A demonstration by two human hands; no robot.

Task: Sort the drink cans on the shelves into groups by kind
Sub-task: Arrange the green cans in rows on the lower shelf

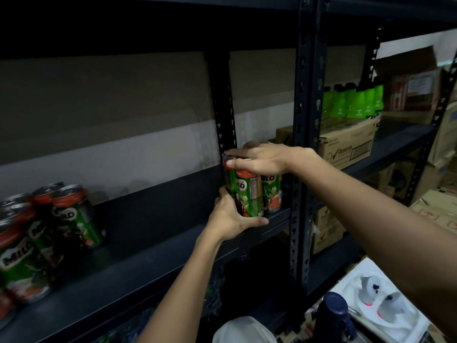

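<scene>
Both hands grip a cluster of apparently three cans [249,191]: left hand [231,216] fingers curled around base, right hand [264,159] fingers clamped over tops.

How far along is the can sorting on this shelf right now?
Done: a cluster of Milo cans already stands grouped at the shelf's left end. In hand: both hands hold a smaller bunch of Milo cans near the upright post, left hand at the base, right hand across the tops. Left: joining the two Milo groups; other shelves are too dark to judge.
</scene>
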